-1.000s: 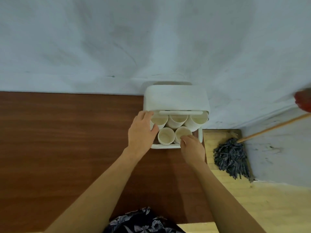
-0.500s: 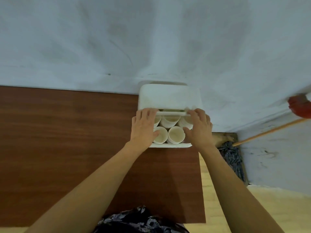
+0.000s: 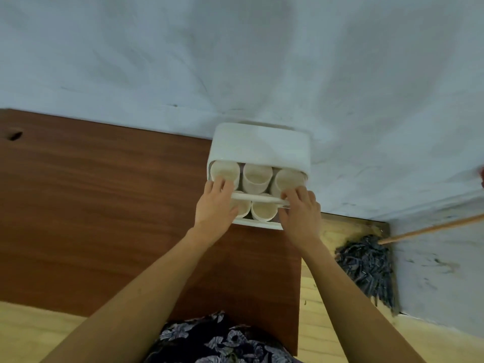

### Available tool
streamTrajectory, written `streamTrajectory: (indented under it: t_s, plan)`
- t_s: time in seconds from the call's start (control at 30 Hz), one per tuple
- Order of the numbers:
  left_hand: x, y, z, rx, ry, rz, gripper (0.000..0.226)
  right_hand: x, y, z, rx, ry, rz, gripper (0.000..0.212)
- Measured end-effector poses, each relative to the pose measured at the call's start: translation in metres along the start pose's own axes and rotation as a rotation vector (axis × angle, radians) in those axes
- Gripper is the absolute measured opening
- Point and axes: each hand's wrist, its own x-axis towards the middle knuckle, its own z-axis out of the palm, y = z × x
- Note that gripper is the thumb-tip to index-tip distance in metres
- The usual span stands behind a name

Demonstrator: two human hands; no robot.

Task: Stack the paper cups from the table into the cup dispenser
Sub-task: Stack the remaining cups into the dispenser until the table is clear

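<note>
A white cup dispenser (image 3: 259, 145) stands at the far right of the brown table, against the wall. Several paper cups (image 3: 256, 178) fill its open front, three in the back row and two in front. A clear front flap with a white bar (image 3: 258, 197) crosses the cups halfway down. My left hand (image 3: 216, 203) grips the bar's left end. My right hand (image 3: 301, 212) grips its right end. The front left cup is partly hidden by my left hand.
The brown wooden table (image 3: 104, 205) ends just right of the dispenser. A dark mop head (image 3: 366, 263) with a wooden handle (image 3: 432, 227) lies on the floor to the right. A pale blue wall (image 3: 235, 61) rises behind.
My right hand left the front cup and joined the left on the flap's bar. Both hands have pulled the bar down from the dispenser's top edge to mid-height over the cups.
</note>
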Motion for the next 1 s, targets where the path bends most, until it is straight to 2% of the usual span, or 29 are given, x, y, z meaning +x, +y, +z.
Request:
streamTrajectory:
  t_s: [0.27, 0.43, 0.53, 0.6, 0.67, 0.8, 0.9, 1.0]
  plan:
    - [-0.020, -0.001, 0.016, -0.035, 0.041, -0.079, 0.024, -0.020, 0.004, 0.014, -0.045, 0.101, -0.051, 0.021]
    - [-0.029, -0.012, 0.025, -0.107, -0.033, -0.151, 0.025, -0.037, 0.007, 0.025, 0.049, 0.021, 0.017, 0.018]
    - [-0.036, -0.016, 0.033, -0.191, -0.068, -0.261, 0.027, -0.048, 0.004, 0.028, 0.228, -0.077, 0.282, 0.019]
    - [-0.040, -0.019, 0.036, -0.271, -0.043, -0.386, 0.023, -0.050, 0.004, 0.027, 0.396, -0.045, 0.546, 0.021]
    - [-0.038, -0.022, 0.037, -0.369, -0.011, -0.521, 0.026, -0.048, 0.007, 0.026, 0.538, 0.006, 0.701, 0.033]
    - [-0.023, -0.032, 0.040, -0.713, -0.054, -0.776, 0.064, -0.041, 0.015, 0.028, 0.811, -0.096, 0.741, 0.061]
    - [-0.018, -0.035, 0.048, -0.868, -0.118, -0.810, 0.066, -0.039, 0.017, 0.035, 0.873, -0.113, 0.765, 0.066]
    - [-0.018, -0.038, 0.055, -0.876, -0.099, -0.812, 0.067, -0.039, 0.010, 0.041, 0.813, -0.059, 0.779, 0.065]
